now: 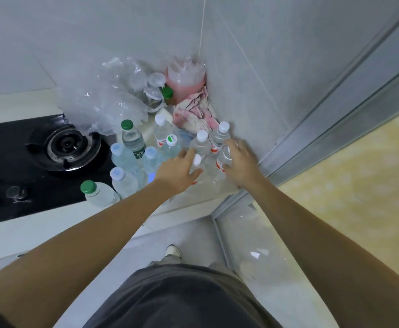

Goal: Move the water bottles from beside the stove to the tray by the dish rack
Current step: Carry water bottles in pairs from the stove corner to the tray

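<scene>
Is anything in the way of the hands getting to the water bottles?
No. The left hand already touches a white-capped bottle, and the right hand touches the bottle next to it. Nothing sits between them. The tray is not in view.

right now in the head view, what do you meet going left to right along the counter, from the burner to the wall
Gas burner → green-capped bottle → left hand → right hand → tiled wall.

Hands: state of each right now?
Left hand: grips a white-capped bottle.
Right hand: grips a red-labelled bottle.
</scene>
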The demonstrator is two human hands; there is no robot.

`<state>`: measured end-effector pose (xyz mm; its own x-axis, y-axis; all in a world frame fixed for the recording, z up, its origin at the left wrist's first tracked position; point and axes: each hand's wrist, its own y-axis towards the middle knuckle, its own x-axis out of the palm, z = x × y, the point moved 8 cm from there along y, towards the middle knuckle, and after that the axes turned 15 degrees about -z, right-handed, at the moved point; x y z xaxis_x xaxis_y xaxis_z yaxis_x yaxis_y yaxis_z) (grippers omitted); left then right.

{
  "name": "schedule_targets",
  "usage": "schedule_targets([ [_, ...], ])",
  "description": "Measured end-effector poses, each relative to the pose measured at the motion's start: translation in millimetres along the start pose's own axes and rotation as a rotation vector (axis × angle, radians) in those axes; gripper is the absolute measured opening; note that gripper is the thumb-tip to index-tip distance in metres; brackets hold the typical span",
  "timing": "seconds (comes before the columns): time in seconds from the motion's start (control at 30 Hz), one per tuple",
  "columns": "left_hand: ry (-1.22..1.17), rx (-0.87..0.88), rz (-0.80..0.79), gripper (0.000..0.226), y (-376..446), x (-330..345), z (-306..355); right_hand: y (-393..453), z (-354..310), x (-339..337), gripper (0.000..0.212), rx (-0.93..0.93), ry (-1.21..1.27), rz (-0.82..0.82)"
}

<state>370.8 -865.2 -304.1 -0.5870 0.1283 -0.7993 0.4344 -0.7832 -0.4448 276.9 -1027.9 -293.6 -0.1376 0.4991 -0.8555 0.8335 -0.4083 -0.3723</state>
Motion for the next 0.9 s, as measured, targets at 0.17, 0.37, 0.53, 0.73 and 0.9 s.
schedule_targets([
  [0.17,-0.077,-0.116,0.024,0.064,11.3,-5.1,0.1,7.2,20.6,4.6,0.083,0.039,0.326,0.108],
  [0.37,-0.355,-0.246,0.164,0.065,11.7,11.3,-3.9,14.0,40.2,33.8,0.055,0.094,0.505,0.141],
  [0.53,-0.553,-0.299,0.236,0.065,8.0,35.4,-13.4,21.1,48.7,45.7,0.054,0.107,0.642,0.101],
  [0.73,-0.585,-0.367,0.266,0.055,8.8,46.1,-16.0,20.7,55.7,42.2,0.052,0.108,0.605,0.160],
  [0.9,-0.558,-0.416,0.237,0.055,2.9,34.6,-11.0,4.6,47.8,37.9,0.051,0.010,0.595,0.146],
])
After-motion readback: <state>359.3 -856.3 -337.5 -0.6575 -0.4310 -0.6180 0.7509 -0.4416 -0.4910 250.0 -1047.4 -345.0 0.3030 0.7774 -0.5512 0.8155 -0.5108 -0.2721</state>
